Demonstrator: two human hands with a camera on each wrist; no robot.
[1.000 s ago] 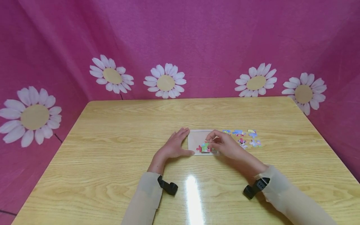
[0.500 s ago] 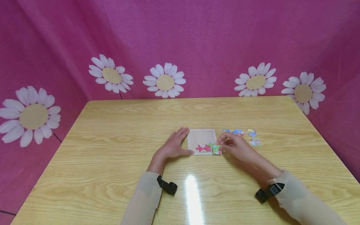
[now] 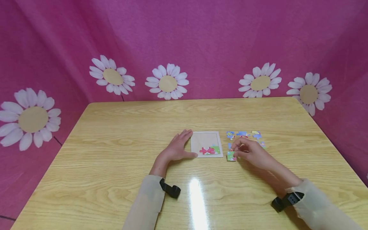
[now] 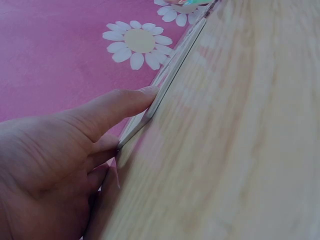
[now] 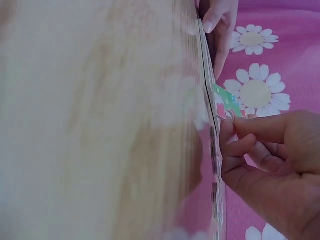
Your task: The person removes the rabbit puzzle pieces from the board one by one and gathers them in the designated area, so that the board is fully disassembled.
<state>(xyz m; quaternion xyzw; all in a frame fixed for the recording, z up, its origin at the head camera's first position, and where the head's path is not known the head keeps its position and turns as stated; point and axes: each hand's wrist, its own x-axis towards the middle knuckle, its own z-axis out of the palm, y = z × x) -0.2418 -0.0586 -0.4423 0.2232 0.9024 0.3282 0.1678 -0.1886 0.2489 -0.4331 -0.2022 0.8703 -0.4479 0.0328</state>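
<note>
A square puzzle tray [image 3: 220, 144] with a pale rim lies flat on the table. Joined red and green puzzle pieces [image 3: 214, 150] sit along its near right part. My left hand [image 3: 177, 148] rests against the tray's left side, fingers extended toward the far corner; in the left wrist view its thumb [image 4: 131, 103] presses on the edge. To the right of the tray, my right hand [image 3: 254, 154] pinches a green puzzle piece [image 3: 230, 156] between thumb and fingertips. The right wrist view shows this piece [image 5: 226, 100] tilted in the pinch, partly covered by the fingers.
Several loose puzzle pieces [image 3: 243, 134] lie right of the tray, beyond the right hand, which partly hides some. The wooden table [image 3: 120, 134] extends around everything. A pink curtain [image 3: 201, 48] with daisies hangs behind it.
My right hand has moved right, off the tray, carrying the green puzzle piece. The joined red and green pieces in the tray are now uncovered. The left hand stays at the tray's side.
</note>
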